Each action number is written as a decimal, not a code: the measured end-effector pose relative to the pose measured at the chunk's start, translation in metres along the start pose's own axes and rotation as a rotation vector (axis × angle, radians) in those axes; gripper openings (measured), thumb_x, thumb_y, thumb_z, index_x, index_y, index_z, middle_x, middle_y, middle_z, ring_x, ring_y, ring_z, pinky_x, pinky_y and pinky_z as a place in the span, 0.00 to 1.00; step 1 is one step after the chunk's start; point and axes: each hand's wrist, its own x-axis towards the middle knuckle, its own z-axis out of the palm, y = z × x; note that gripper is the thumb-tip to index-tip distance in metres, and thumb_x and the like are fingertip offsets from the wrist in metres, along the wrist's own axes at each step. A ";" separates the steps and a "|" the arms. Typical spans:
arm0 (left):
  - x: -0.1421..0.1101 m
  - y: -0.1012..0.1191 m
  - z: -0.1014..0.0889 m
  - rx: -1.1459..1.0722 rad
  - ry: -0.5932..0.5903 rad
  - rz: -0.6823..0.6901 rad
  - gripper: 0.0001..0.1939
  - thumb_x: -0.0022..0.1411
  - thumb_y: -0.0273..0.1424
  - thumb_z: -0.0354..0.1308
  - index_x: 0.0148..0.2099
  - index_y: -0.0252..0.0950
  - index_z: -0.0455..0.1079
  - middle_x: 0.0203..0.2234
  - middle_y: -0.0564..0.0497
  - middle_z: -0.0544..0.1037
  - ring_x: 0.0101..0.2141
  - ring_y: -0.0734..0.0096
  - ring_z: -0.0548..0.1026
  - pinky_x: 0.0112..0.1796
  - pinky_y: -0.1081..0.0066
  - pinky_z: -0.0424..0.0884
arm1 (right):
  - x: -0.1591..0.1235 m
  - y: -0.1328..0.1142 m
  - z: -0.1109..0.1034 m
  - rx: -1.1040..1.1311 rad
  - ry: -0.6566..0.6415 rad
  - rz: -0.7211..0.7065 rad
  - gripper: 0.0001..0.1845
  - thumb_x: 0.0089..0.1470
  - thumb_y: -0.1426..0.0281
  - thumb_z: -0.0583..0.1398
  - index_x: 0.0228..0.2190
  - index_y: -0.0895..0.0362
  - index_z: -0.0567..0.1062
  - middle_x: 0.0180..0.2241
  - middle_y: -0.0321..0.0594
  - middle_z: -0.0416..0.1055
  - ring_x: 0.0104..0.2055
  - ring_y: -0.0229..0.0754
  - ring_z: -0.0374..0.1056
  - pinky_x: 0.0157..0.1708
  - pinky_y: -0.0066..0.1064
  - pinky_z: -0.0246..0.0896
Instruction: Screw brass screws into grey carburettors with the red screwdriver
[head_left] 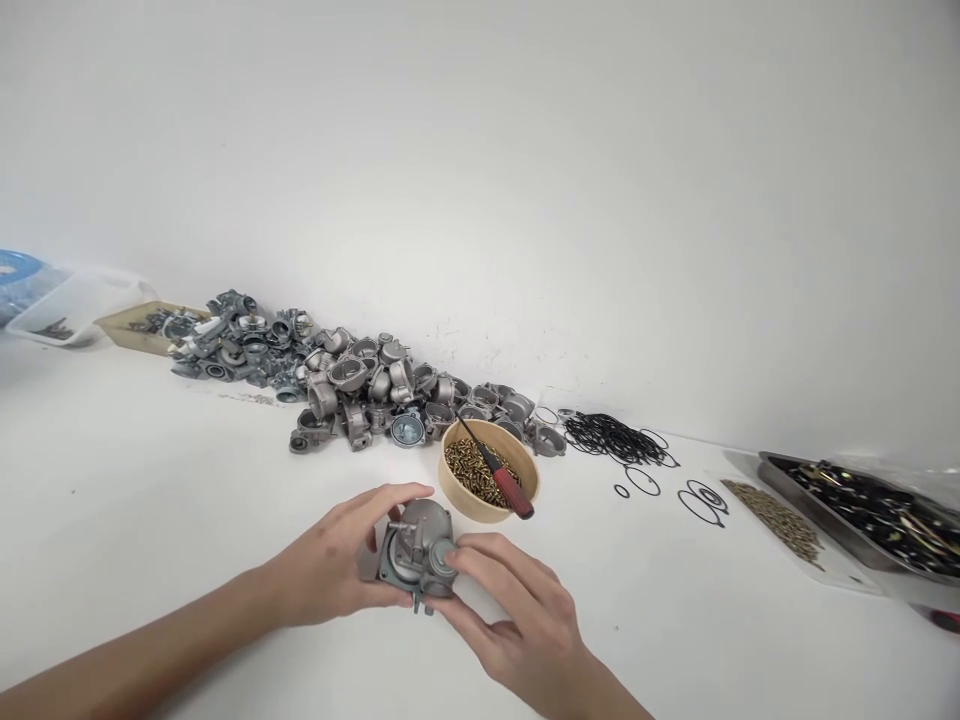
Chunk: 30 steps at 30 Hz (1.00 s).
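Between my two hands, low over the white table, is a grey metal carburetor [420, 545] with a rounded bowl facing up. My left hand [349, 555] grips it from the left, thumb and fingers curved around its flange. On its right side, the fingers of my right hand [517, 600] press against the round cap and the lower edge. Just beyond stands a tan bowl [452, 490] full of small brass-coloured screws [476, 470]. A screwdriver [506, 485] with a red and black handle lies across that bowl.
Heaped along the wall are metal bowl castings [375, 380] and carburetor bodies [247, 345]. Black rubber rings [611, 438] lie right of them. Further right are a pile of small screws [780, 520] and a metal tray [772, 470] of dark parts. Plastic bins [90, 295] stand far left.
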 end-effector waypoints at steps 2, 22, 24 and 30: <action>-0.001 -0.001 0.002 -0.015 0.004 -0.020 0.46 0.58 0.31 0.74 0.71 0.56 0.55 0.60 0.48 0.72 0.52 0.53 0.73 0.48 0.60 0.76 | -0.001 0.000 0.001 0.026 0.005 0.026 0.11 0.64 0.71 0.63 0.48 0.56 0.73 0.38 0.46 0.77 0.37 0.43 0.76 0.35 0.31 0.77; 0.001 0.006 0.000 0.052 -0.001 0.107 0.46 0.60 0.33 0.73 0.71 0.54 0.51 0.54 0.48 0.72 0.48 0.56 0.75 0.50 0.60 0.73 | 0.003 0.003 -0.004 -0.015 -0.109 -0.073 0.06 0.67 0.68 0.60 0.45 0.54 0.72 0.38 0.43 0.78 0.37 0.42 0.77 0.36 0.31 0.74; 0.002 0.007 -0.001 0.058 -0.008 0.131 0.44 0.59 0.33 0.73 0.70 0.53 0.53 0.54 0.47 0.72 0.48 0.56 0.75 0.49 0.60 0.73 | 0.002 0.003 -0.004 -0.009 -0.093 -0.085 0.06 0.66 0.68 0.61 0.45 0.54 0.72 0.37 0.43 0.77 0.36 0.42 0.76 0.36 0.31 0.74; 0.005 0.011 -0.003 0.053 -0.020 0.150 0.36 0.60 0.33 0.72 0.66 0.49 0.62 0.55 0.46 0.72 0.52 0.53 0.74 0.53 0.58 0.72 | 0.005 0.005 -0.008 0.041 -0.257 -0.025 0.05 0.65 0.67 0.62 0.41 0.54 0.73 0.36 0.41 0.76 0.32 0.41 0.71 0.32 0.32 0.70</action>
